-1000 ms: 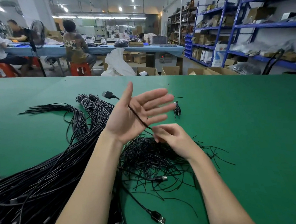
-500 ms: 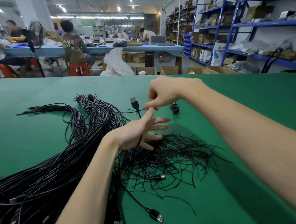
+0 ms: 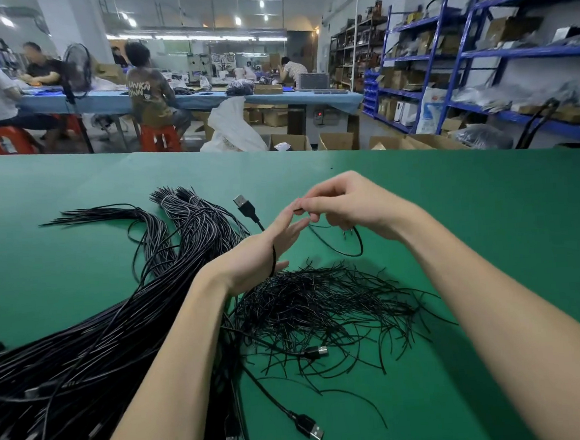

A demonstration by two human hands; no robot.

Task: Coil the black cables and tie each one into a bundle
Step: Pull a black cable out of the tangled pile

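While left hand (image 3: 250, 257) stays, right hand (image 3: 346, 209) lowered cable (image 3: 338, 247).

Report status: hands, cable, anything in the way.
Left hand open, cable wound round it. Right hand pinching the cable. Loose ties heaped underneath, not blocking.

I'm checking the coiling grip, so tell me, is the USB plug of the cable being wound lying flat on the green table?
No, the USB plug sticks up in the air above the left hand.
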